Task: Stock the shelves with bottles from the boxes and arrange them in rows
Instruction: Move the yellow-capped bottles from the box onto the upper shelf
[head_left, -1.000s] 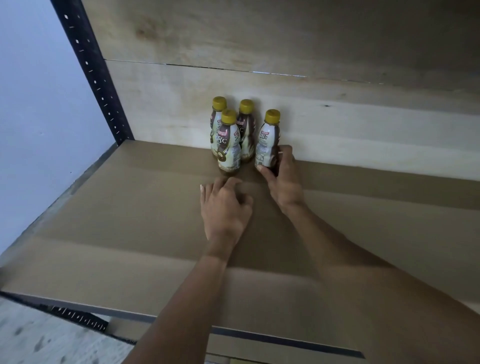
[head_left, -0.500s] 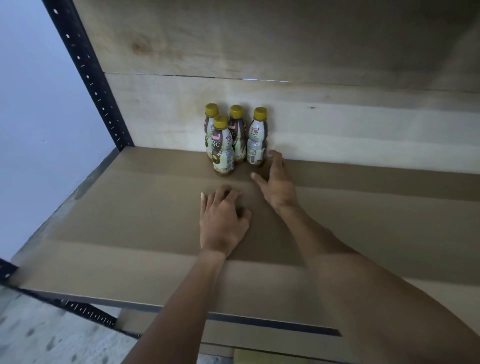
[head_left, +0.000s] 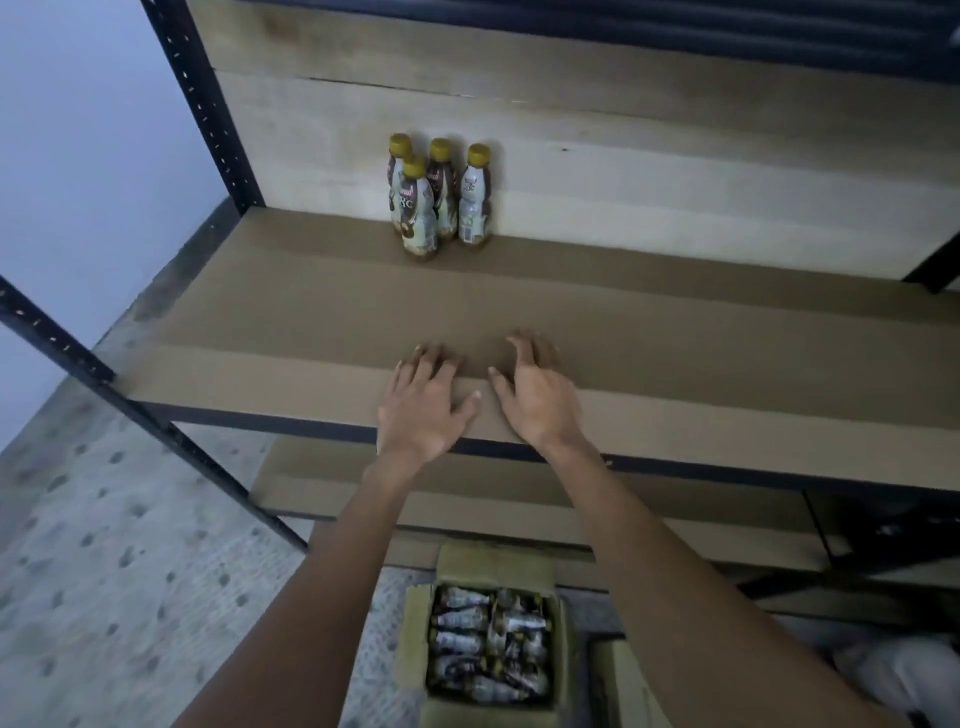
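Hands: the left hand (head_left: 423, 400) and the right hand (head_left: 537, 392) were both empty, fingers straight and spread, side by side with a narrow gap between the thumbs, over the front strip of the shelf (head_left: 727, 332). Whether the fingertips touched the board could not be told.
Shelved bottles: four yellow-capped bottles (head_left: 441, 197) stood upright at the back of the shelf, three in a row against the back panel (head_left: 675, 171) and one in front of the left pair. They were well apart from both hands, ahead and slightly to the left.
Box: an open cardboard box (head_left: 493, 569) sat on the floor (head_left: 104, 545) below the shelf's front edge, seen between the two forearms.
Boxed bottles: the bottles in the box (head_left: 488, 644) lay on their sides, long axes running roughly left to right. They were too blurred to tell which way the caps pointed.
Key relation: the supply lay down and back toward the person from the hands, about midway between the arms, so neither hand was plainly nearer.
Stage: judged early, with most of the shelf unfilled.
Next move: likely lowering both hands to the box, then turning each lying bottle upright before setting it beside the front one.
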